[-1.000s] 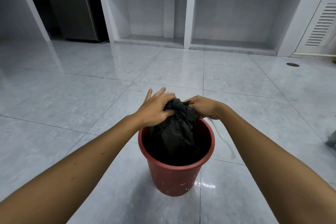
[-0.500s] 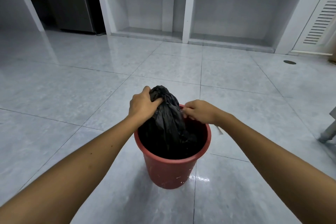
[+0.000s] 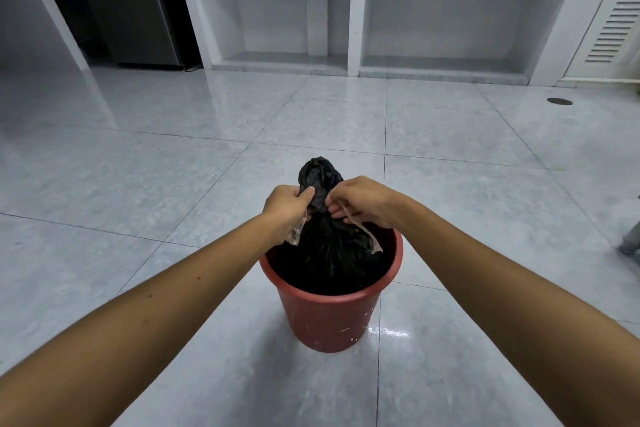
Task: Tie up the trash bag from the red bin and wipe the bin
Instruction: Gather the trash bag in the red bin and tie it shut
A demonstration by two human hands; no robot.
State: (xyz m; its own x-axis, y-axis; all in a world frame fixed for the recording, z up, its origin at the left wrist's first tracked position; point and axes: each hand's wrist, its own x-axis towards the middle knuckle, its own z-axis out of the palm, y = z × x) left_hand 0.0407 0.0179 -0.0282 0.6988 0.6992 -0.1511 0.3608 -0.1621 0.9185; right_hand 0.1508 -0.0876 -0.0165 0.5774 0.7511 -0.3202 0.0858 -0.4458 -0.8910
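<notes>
Black trash bag (image 3: 329, 246) neck pinched between left hand (image 3: 285, 206) and right hand (image 3: 360, 201); both closed.

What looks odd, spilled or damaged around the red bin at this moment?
Small white specks mark the outer wall of the red bin, low on the side facing the camera, like dried splashes. The tiled floor shines brightly just right of its base; whether it is wet I cannot tell. The black trash bag shows no tear.

Red bin (image 3: 329, 319), white flecks low on wall. Black trash bag (image 3: 325, 246), clear pale strip (image 3: 363, 232) hanging centre-right. Pale grey marbled floor tiles (image 3: 138, 184), thin dark joints. White cabinet frame (image 3: 353, 17) top; dark grey fridge (image 3: 131, 3) upper left.
</notes>
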